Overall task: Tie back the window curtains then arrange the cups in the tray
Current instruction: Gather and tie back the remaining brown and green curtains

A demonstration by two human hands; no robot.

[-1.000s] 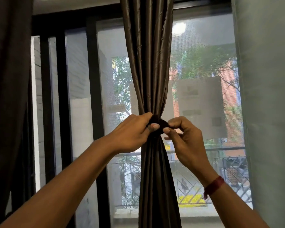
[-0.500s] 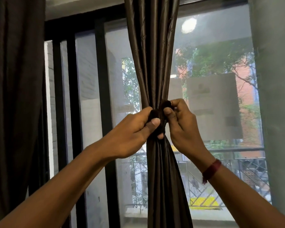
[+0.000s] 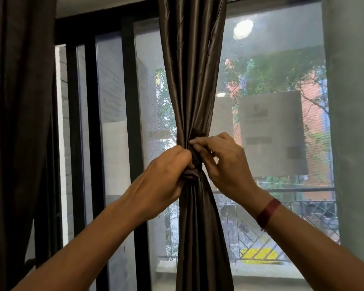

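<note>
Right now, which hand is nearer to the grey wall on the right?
Right. The right hand pinches the tie on the side of the curtain that faces the grey wall, apart from it. The left hand grips the curtain on the far side.

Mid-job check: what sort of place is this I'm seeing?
Probably a room in an upper-floor flat: tall black-framed window, brown curtain cinched by a tieback, balcony railing above a street.

Left hand (image 3: 164, 179) lower on the tie (image 3: 197, 131), right hand (image 3: 225, 162) fingers (image 3: 200, 141) now atop it.
</note>
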